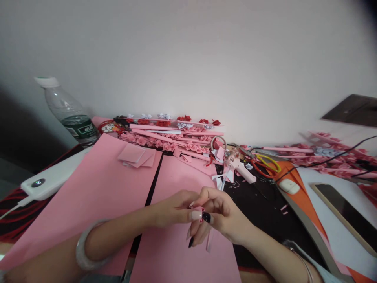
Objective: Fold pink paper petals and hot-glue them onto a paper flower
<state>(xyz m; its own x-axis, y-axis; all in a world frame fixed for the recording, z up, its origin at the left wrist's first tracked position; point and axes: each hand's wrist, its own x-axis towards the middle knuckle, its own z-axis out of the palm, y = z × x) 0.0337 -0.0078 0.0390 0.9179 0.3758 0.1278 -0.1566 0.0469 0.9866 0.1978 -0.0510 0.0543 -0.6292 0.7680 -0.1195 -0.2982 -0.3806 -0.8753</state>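
In the head view, both hands meet above a large pink paper sheet (pixel 188 255). My left hand (pixel 176 208) and my right hand (pixel 222 212) pinch a small pink folded paper flower (pixel 198 209) between their thumbs and fingers. Most of the flower is covered by the fingertips. A narrow pink paper strip (pixel 209 240) hangs below my right hand; whether it joins the flower, I cannot tell. A stack of small pink paper squares (pixel 137 155) lies beyond my left hand. Past my right hand rests a pale pink glue gun (pixel 243 171).
Finished pink, red and white paper flowers (pixel 165 146) lie along the wall. A water bottle (pixel 70 114) and a white power bank (pixel 55 177) are at left. Tape (pixel 218 143), yellow-and-orange-handled scissors (pixel 269 163), a white earphone case (pixel 289 186) and a phone (pixel 347 216) lie rightward.
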